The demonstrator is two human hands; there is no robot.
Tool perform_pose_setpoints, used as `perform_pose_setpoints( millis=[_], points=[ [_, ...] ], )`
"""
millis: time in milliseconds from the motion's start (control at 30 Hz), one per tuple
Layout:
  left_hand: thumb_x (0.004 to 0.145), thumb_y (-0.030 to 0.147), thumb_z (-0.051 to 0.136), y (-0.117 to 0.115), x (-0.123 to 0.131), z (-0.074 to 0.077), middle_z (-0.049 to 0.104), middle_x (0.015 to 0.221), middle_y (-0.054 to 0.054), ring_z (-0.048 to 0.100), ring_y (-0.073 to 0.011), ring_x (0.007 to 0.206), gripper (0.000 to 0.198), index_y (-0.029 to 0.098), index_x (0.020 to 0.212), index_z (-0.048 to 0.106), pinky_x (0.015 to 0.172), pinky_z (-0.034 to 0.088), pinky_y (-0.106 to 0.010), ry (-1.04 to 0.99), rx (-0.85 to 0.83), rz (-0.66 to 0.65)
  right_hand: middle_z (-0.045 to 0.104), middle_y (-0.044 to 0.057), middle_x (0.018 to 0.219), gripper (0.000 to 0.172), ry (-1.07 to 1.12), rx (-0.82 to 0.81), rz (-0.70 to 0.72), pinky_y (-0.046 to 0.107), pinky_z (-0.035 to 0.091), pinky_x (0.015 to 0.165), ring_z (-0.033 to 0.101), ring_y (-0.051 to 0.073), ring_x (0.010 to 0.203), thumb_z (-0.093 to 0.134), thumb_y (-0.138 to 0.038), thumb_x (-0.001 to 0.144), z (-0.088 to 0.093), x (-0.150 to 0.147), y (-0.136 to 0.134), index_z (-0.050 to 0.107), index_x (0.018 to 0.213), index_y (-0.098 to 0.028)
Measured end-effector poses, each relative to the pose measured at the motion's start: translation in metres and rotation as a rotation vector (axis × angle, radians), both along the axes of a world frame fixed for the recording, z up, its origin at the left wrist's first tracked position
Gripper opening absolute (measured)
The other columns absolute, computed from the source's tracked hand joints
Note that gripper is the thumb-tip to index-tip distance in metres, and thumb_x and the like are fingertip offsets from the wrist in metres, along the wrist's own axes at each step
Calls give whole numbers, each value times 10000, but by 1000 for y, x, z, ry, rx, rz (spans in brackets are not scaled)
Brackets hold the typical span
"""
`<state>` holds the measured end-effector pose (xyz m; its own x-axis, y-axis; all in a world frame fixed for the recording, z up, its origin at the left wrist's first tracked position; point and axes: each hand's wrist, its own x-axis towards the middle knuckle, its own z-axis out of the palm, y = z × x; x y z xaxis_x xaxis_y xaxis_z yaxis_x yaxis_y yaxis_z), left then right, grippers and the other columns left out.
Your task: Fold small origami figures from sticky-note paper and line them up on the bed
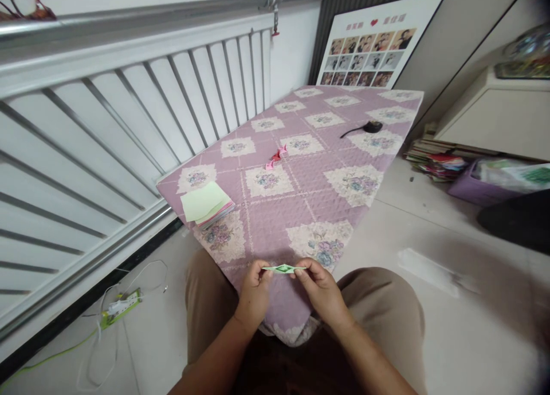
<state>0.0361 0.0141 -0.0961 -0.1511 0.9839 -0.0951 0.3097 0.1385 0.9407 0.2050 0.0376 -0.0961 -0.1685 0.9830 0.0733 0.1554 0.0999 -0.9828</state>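
A small piece of folded green paper (283, 268) is stretched between my two hands, above the near end of the table. My left hand (256, 289) pinches its left end between thumb and fingers. The right end is pinched by my right hand (318, 286). In its middle the paper gapes in a narrow diamond shape. Farther up the cloth lie several small folded pink and red paper pieces (275, 157), close together. To the left, a stack of coloured paper sheets (207, 204) with pale green on top rests near the table's edge.
The table wears a purple floral cloth (275, 223). A black round object with a thin tail (372, 126) lies at its far right. A white radiator (129, 114) runs along the left. On the floor are a green power strip (121, 308) with cables and a purple bin (476, 183).
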Motion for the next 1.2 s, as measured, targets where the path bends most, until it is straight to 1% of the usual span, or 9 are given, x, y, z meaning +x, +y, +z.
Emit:
perform_pose_setpoints(
  millis=[167,300,400,533,633,767,867,1000,1200],
  points=[
    [863,203,464,3,0,-3,593,814,2,553,-145,795,86,186,868,548,750,447,-262,29,11,-8,601,10,737,223,-92,68,-5,269,461,681,565,157,716,482,-382,900,4,0,1,569,785,-212],
    [833,144,503,9,-7,-2,624,875,-12,561,-162,869,119,194,862,607,819,433,-295,261,91,-175,616,21,777,182,-308,196,64,289,466,710,582,165,753,476,-303,901,-1,8,7,598,794,-217],
    [826,137,526,10,-10,0,641,941,-21,552,-186,940,168,215,922,638,871,412,-332,453,103,-284,641,40,830,127,-461,294,96,325,470,748,594,183,799,496,-225,875,-7,14,9,623,869,-217],
    [825,131,534,8,-9,0,650,1018,-24,547,-199,999,248,228,1033,625,895,398,-349,542,94,-307,649,73,1002,230,-553,408,54,386,461,844,586,220,956,563,-205,821,-8,16,9,608,1046,-212],
    [826,137,541,9,-8,-3,656,1023,-21,552,-202,997,248,231,1042,619,895,397,-355,556,84,-308,628,93,1076,200,-593,468,60,415,447,888,553,241,1043,588,-227,812,1,11,9,632,1007,-215],
    [823,127,545,10,-7,-5,660,1030,-17,552,-204,1003,253,232,1042,616,906,391,-359,583,95,-297,592,95,1180,104,-761,434,87,449,425,910,478,273,1164,594,-184,801,14,-2,11,665,863,-227],
    [822,126,548,9,-7,-4,664,1011,-14,554,-205,993,239,233,1023,622,900,389,-360,604,103,-299,580,94,1221,101,-889,369,99,458,416,910,431,295,1218,580,-171,809,20,-12,13,668,784,-215],
    [833,146,544,9,-6,-3,664,989,-18,555,-209,979,207,235,1001,626,882,393,-359,620,84,-304,574,103,1259,130,-997,345,146,481,407,900,399,324,1256,569,-156,808,23,-21,15,683,785,-213],
    [839,155,523,13,-5,-1,662,947,-25,566,-211,945,174,236,942,637,866,398,-354,630,66,-321,602,106,1239,159,-1043,335,149,477,430,864,439,336,1232,557,-141,814,21,-25,15,695,790,-215]
  ],
)
